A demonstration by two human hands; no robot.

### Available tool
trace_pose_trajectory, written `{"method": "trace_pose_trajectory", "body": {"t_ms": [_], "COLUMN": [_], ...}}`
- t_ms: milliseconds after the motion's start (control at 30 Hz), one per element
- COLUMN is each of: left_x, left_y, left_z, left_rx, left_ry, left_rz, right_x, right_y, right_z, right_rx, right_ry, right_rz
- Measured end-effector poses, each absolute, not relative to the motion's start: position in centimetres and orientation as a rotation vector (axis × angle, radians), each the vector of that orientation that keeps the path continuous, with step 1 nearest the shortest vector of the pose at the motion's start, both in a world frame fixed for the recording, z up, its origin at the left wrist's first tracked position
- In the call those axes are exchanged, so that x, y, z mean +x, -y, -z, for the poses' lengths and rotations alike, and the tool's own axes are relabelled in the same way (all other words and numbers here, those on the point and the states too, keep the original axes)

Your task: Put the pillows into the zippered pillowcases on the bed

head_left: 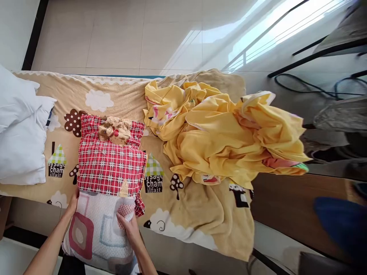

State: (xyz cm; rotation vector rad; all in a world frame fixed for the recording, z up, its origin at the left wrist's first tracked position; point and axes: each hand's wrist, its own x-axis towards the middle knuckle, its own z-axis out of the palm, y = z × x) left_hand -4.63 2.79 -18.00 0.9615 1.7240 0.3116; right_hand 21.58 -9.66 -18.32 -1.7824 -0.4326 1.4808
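Note:
My left hand point(73, 201) grips the left edge of a white pillow point(99, 225) printed with pink and blue squares. On its right side, my right hand point(129, 225) is closed on the pillow's fabric, thumb on top. The pillow leans over the near edge of the bed, close to my body. Its far end meets a red plaid pillowcase point(110, 168) with a puppy print near the top. Whether the pillow lies inside this case or only against it, I cannot tell. A small tan flap point(124, 189) shows where they meet.
A tan sheep-print blanket point(160, 225) covers the bed. A crumpled yellow sheet point(218, 133) is heaped to the right. White bedding point(21, 130) lies at the left. Beyond the bed are a tiled floor point(114, 34), and a black metal frame point(315, 57) with a cable at the right.

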Motion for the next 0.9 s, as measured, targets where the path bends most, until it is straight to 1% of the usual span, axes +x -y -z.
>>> {"method": "trace_pose_trajectory", "body": {"t_ms": [67,200,300,367,467,600,700,800,900], "left_x": [-4.5,-4.0,-2.5,-0.1,5.7,14.0,17.1,17.7,17.3], "left_y": [-1.3,3.1,4.5,3.3,-1.1,-8.2,-11.4,-12.0,-10.5], "left_z": [17.2,15.5,13.5,11.8,9.9,10.6,12.4,13.2,12.8], "left_rx": [0.984,1.028,1.293,1.651,2.176,2.636,2.666,2.594,2.594], "left_ry": [-1.775,-1.867,-1.882,-1.829,-1.535,-1.189,-1.168,-1.125,-0.951], "left_rz": [-0.345,-0.334,-0.326,-0.386,-0.414,-0.077,0.144,0.151,0.131], "right_x": [22.1,24.7,26.9,27.7,27.5,25.7,24.5,23.7,23.0], "right_y": [7.0,2.2,0.4,0.2,1.1,2.5,2.6,2.2,1.6], "right_z": [17.5,17.3,18.5,19.4,20.0,19.7,19.4,19.4,20.1], "right_rx": [-1.731,-1.698,-1.777,-1.840,-1.901,-1.817,-1.869,-1.949,-1.999], "right_ry": [0.539,0.959,1.095,1.091,1.116,1.184,1.251,1.419,1.485], "right_rz": [-1.506,-1.479,-1.449,-1.423,-1.342,-1.278,-1.137,-0.942,-0.884]}}
